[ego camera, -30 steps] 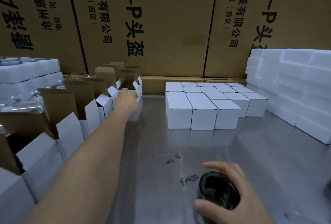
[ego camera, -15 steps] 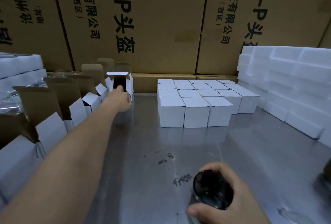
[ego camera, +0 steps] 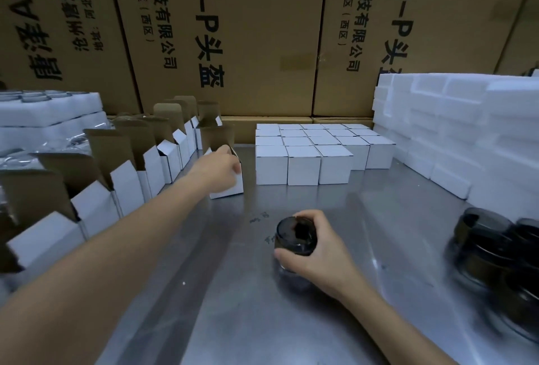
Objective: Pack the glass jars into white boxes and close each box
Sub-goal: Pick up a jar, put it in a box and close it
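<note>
Open box (ego camera: pixel 230 186) pulled nearer in left hand (ego camera: pixel 217 170) grip, arm outstretched, right hand (ego camera: pixel 318 250) clasping jar (ego camera: pixel 296 237) top

My left arm reaches far forward and across, forearm bare, my left hand (ego camera: pixel 217 170) knuckles-up with fingers curled over the open box (ego camera: pixel 230 186) it grips (fingertips hidden behind it). My right hand (ego camera: pixel 313 250) sits closer in, wrist bent, thumb and fingers wrapped around the dark jar (ego camera: pixel 296 237).

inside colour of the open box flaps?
Brown, plain cardboard; the flaps of the box in the left hand show it, head view.
</note>
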The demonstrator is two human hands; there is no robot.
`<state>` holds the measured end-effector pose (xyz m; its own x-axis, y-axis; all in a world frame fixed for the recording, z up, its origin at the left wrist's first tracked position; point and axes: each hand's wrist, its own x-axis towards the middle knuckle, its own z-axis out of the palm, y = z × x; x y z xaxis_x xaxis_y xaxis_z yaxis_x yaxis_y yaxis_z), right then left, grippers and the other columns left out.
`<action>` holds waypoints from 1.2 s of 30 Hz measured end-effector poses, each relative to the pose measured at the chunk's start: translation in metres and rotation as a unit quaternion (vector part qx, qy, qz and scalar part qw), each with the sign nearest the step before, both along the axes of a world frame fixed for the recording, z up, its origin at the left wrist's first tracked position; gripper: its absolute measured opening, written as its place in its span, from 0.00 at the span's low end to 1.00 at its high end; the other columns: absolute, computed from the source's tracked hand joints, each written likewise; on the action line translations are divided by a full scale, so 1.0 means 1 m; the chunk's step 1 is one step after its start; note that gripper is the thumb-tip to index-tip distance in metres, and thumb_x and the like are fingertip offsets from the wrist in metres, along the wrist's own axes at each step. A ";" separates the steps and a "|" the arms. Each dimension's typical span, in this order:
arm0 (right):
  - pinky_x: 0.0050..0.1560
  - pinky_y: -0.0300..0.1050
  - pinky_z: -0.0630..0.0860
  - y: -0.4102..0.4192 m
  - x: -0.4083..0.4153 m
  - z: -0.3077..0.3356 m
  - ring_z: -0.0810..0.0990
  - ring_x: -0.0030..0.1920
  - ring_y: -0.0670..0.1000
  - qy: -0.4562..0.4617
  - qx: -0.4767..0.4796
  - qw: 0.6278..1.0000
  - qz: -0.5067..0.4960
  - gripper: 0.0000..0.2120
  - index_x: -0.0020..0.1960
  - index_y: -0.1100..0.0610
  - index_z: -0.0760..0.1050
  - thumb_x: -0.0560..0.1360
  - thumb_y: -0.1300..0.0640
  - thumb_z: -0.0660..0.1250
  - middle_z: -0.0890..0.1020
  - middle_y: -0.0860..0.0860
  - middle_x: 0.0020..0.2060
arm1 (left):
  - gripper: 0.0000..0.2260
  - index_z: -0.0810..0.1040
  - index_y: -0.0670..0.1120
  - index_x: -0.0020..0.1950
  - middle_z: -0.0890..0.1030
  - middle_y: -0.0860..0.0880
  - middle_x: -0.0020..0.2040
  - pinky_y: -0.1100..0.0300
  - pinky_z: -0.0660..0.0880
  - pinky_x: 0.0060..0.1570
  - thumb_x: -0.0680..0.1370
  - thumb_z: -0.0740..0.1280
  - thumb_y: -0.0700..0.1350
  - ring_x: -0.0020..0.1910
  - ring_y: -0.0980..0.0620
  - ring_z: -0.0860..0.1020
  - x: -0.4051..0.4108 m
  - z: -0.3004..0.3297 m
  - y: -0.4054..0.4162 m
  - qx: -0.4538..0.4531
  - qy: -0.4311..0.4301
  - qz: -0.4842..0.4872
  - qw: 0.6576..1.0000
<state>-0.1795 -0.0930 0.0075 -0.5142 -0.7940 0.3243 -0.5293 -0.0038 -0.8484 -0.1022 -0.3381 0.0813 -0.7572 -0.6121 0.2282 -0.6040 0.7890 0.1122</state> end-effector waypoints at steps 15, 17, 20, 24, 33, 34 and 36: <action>0.38 0.26 0.67 0.004 0.005 0.003 0.76 0.46 0.39 0.014 0.019 0.999 -0.041 0.26 0.53 0.46 0.68 0.62 0.42 0.77 0.77 0.39 0.46 | 0.12 0.79 0.51 0.58 0.75 0.52 0.56 0.55 0.75 0.47 0.77 0.61 0.43 0.55 0.51 0.74 0.046 -0.008 0.128 -0.114 0.083 -0.109 0.984; 0.39 0.27 0.68 0.004 0.005 0.004 0.76 0.47 0.39 -0.027 0.005 0.999 -0.047 0.22 0.52 0.47 0.70 0.66 0.40 0.74 0.77 0.39 0.45 | 0.12 0.78 0.49 0.57 0.75 0.54 0.56 0.57 0.74 0.49 0.76 0.63 0.41 0.56 0.52 0.74 0.050 -0.017 0.126 -0.094 0.233 -0.113 0.961; 0.44 0.32 0.67 0.004 0.003 0.007 0.77 0.53 0.43 -0.122 -0.032 0.991 -0.047 0.15 0.50 0.48 0.73 0.73 0.38 0.64 0.79 0.43 0.48 | 0.20 0.70 0.49 0.68 0.69 0.54 0.64 0.61 0.67 0.59 0.76 0.68 0.45 0.66 0.53 0.68 0.051 -0.031 0.118 0.101 0.458 0.011 0.883; 0.51 0.39 0.70 0.001 -0.002 0.008 0.76 0.53 0.45 -0.177 -0.044 0.982 -0.055 0.18 0.52 0.50 0.74 0.78 0.38 0.55 0.79 0.41 0.46 | 0.41 0.51 0.52 0.78 0.54 0.50 0.78 0.46 0.59 0.71 0.72 0.70 0.60 0.76 0.46 0.55 0.038 -0.040 0.102 0.365 0.457 0.106 0.804; 0.60 0.46 0.71 -0.001 -0.004 0.011 0.78 0.52 0.42 -0.238 -0.074 0.968 -0.039 0.11 0.49 0.48 0.72 0.80 0.42 0.56 0.80 0.45 0.50 | 0.28 0.60 0.49 0.76 0.65 0.48 0.74 0.60 0.62 0.59 0.78 0.65 0.52 0.71 0.49 0.64 0.013 -0.043 0.107 0.397 0.473 0.061 0.784; 0.60 0.46 0.70 -0.001 -0.004 0.011 0.77 0.52 0.42 -0.236 -0.075 0.968 -0.041 0.10 0.50 0.47 0.72 0.79 0.42 0.56 0.79 0.43 0.50 | 0.26 0.61 0.49 0.75 0.65 0.48 0.74 0.61 0.62 0.58 0.79 0.65 0.52 0.71 0.50 0.65 0.013 -0.046 0.112 0.385 0.469 0.052 0.793; 0.60 0.46 0.70 0.000 -0.004 0.011 0.75 0.53 0.42 -0.239 -0.082 0.967 -0.039 0.09 0.54 0.46 0.71 0.79 0.42 0.58 0.77 0.41 0.50 | 0.24 0.63 0.50 0.74 0.65 0.49 0.73 0.62 0.62 0.58 0.79 0.64 0.51 0.68 0.54 0.66 0.015 -0.051 0.121 0.378 0.470 0.037 0.797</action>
